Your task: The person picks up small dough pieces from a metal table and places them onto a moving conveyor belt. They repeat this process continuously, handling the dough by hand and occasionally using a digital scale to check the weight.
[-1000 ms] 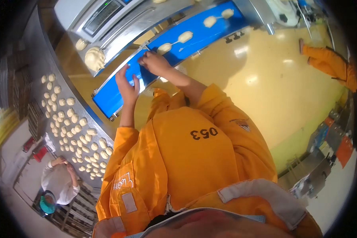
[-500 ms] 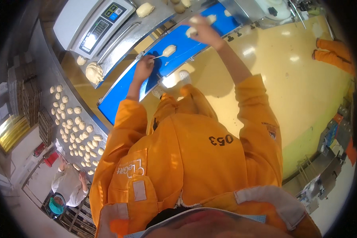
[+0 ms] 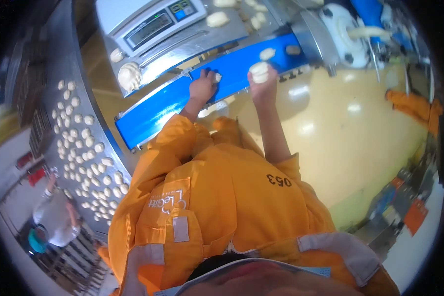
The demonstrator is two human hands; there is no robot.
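A long blue conveyor belt (image 3: 158, 109) runs from lower left to upper right in front of me. Over its middle, my left hand (image 3: 202, 89) is closed with curled fingers around a dough piece (image 3: 218, 77), of which only a pale edge shows past the fingertips. My right hand (image 3: 265, 90) is raised at the belt's near edge, gripping pale dough (image 3: 259, 72) that looks like two lumps pressed together. Beyond it on the belt lie a dough piece (image 3: 267, 54) and another dough lump (image 3: 293, 50) near the machine end.
Behind the belt, a digital scale (image 3: 153, 24) stands on a metal table with a large dough mass (image 3: 129, 76) and several lumps. Many dough balls cover a steel table (image 3: 91, 118) at left, where a person in white (image 3: 56, 217) stands. White machinery (image 3: 343, 34) adjoins the belt's right end.
The view has shifted. My right hand has lifted dough from the belt toward me. My left hand has moved over the dough piece; the thin tool it held no longer shows.
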